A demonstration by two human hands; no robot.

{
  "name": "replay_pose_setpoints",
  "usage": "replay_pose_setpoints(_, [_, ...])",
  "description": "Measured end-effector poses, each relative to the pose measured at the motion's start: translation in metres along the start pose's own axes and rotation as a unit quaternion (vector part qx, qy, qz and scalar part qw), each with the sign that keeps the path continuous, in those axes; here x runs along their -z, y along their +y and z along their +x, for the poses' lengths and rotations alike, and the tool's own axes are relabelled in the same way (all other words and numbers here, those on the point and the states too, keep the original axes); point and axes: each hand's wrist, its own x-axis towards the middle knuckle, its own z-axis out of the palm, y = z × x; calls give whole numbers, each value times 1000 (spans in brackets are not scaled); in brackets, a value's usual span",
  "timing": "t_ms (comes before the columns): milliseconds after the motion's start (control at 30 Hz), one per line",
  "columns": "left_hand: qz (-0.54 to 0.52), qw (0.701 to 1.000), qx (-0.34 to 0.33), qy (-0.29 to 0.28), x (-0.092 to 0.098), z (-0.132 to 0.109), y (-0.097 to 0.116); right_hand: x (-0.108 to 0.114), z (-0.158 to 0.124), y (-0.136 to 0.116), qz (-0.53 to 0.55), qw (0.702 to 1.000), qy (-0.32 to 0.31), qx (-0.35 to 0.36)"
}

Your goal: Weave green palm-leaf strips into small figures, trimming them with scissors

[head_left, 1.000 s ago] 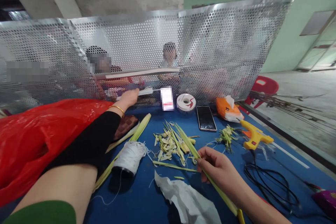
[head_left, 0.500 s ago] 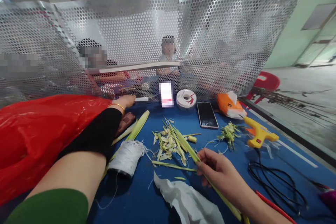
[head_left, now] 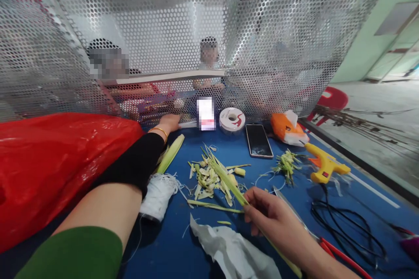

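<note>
My left hand reaches far forward at the foot of the perforated sheet. Its fingers are closed on one end of a narrow white strip, whose exact kind I cannot make out. My right hand pinches a long green plant stalk between thumb and fingers. The stalk runs from the pile of cut plant scraps back under my right forearm. Scissors with red handles lie partly under that forearm. Crumpled white paper lies just left of my right hand.
A white thread spool and a red plastic bag are on the left. Farther back stand a ribbon roll, a phone and an orange tissue pack. At right lies a yellow glue gun with black cable.
My left hand has moved right along the sheet's foot, and the white strip has shifted with it. More of the scissors now shows beside my right forearm. My right hand stays on the stalk.
</note>
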Motion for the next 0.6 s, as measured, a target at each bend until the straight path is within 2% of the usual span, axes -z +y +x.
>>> replay_pose_setpoints(100, [-8,1000,-3,15,3,-6,3,0,-1,-1,-2,1000,3,5])
replay_pose_setpoints(333, [-69,997,-15,-26,11,-29,5,1,-1,-2,-15,999,13,26])
replay_pose_setpoints(500, [-165,986,-34,6,45,-65,24,7,2,-1,3,998,37,49])
replay_pose_setpoints(600, [-243,967,-61,55,68,-111,52,8,-2,-10,50,997,50,35])
